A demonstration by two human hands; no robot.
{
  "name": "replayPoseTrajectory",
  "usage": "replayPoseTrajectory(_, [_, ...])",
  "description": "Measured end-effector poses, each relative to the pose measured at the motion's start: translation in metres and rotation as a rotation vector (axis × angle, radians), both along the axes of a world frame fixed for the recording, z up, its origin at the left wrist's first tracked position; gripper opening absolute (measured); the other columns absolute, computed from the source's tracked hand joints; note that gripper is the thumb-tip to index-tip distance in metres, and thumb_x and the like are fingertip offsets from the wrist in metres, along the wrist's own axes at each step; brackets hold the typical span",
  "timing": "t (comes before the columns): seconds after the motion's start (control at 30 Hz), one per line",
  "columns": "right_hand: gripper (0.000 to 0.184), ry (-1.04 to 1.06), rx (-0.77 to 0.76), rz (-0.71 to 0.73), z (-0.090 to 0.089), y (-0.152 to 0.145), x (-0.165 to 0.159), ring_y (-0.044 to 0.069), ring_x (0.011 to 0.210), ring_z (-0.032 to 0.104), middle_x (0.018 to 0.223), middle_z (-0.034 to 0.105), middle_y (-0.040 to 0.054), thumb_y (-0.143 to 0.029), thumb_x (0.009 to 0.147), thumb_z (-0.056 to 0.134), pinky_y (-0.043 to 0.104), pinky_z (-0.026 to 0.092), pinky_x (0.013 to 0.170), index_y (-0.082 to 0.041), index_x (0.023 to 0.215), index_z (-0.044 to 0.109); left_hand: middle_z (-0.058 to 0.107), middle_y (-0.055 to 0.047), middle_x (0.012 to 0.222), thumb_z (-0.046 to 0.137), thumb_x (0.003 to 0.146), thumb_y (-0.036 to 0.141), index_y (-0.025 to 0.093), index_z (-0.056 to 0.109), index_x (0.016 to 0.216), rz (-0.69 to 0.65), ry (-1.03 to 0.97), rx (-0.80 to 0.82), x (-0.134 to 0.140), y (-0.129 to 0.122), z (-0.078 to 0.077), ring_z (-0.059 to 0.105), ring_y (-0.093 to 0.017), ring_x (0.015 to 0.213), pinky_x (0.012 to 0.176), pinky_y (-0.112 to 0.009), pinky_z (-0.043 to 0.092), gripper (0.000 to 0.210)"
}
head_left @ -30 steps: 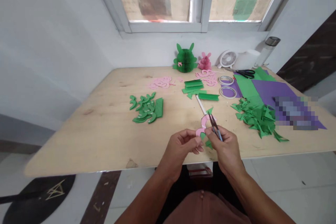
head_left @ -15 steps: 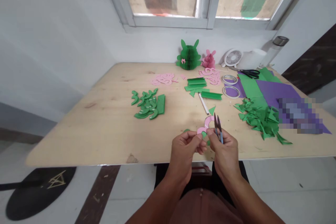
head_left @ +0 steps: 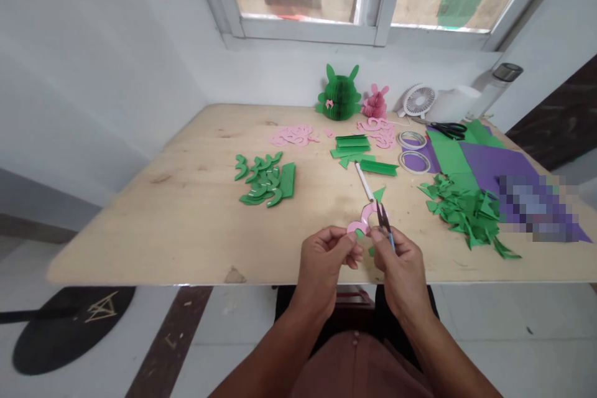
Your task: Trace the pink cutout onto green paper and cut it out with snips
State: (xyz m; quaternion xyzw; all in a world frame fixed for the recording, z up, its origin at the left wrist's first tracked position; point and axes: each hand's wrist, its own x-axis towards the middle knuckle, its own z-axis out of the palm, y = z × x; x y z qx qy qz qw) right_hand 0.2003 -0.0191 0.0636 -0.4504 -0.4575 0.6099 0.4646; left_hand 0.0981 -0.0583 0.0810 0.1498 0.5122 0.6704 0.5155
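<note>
Between my two hands is a curved pink paper cutout [head_left: 358,226], held over the table's front edge. My left hand [head_left: 326,255] pinches its left end between thumb and fingers. My right hand [head_left: 401,258] is closed around a pair of scissors [head_left: 385,224] with blue handles, blades pointing up and away from me; its thumb and finger also reach the pink cutout's near side. Small green paper bits lie on the table under the hands, partly hidden. Just beyond, a white marker [head_left: 364,181] and a green triangle scrap [head_left: 379,194] lie on the wood.
Green curved cutouts [head_left: 261,186] lie left; green scraps [head_left: 466,208] pile right beside purple paper [head_left: 494,165]. Behind are pink scraps [head_left: 293,135], folded green strips [head_left: 352,144], tape rolls [head_left: 415,162], black scissors [head_left: 448,130], a green paper figure [head_left: 340,98] and a fan [head_left: 418,101].
The view has shifted slightly. The scissors' blades have tipped a little to the left and sit closer to the pink cutout, which both hands still hold.
</note>
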Motion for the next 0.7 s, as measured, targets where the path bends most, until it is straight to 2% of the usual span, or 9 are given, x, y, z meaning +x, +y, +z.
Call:
replayPoseTrajectory(0.13, [0.035, 0.023, -0.028, 0.112, -0.003, -0.006, 0.018, 0.008, 0.047, 0.020, 0.051, 0.026, -0.0080, -0.049, 0.084, 0.056, 0.023, 0.014, 0.042, -0.015, 0.082, 0.065, 0.064, -0.002, 0.052, 0.072, 0.065, 0.024, 0.013, 0.063, 0.061, -0.010, 0.062, -0.004, -0.012, 0.000, 0.004, 0.054, -0.009, 0.046, 0.047, -0.020, 0.042, 0.015])
replayPoseTrajectory(0.33, [0.039, -0.112, -0.107, 0.223, -0.014, -0.015, 0.033, 0.008, 0.046, 0.019, 0.049, 0.026, -0.0083, -0.052, 0.083, 0.058, 0.023, 0.013, 0.043, -0.014, 0.078, 0.065, 0.068, -0.003, 0.057, 0.073, 0.065, 0.025, 0.013, 0.064, 0.065, -0.041, 0.101, -0.031, -0.023, 0.002, 0.009, 0.062, -0.012, 0.055, 0.054, -0.021, 0.048, 0.015])
replayPoseTrajectory(0.7, [0.040, -0.105, -0.113, 0.223, -0.022, -0.012, 0.024, 0.007, 0.045, 0.014, 0.048, 0.022, -0.0092, -0.053, 0.080, 0.061, 0.024, 0.009, 0.043, -0.014, 0.073, 0.066, 0.070, -0.006, 0.058, 0.072, 0.065, 0.024, 0.012, 0.063, 0.064, -0.118, 0.110, -0.038, -0.021, 0.006, 0.011, 0.065, -0.014, 0.056, 0.056, -0.021, 0.050, 0.016])
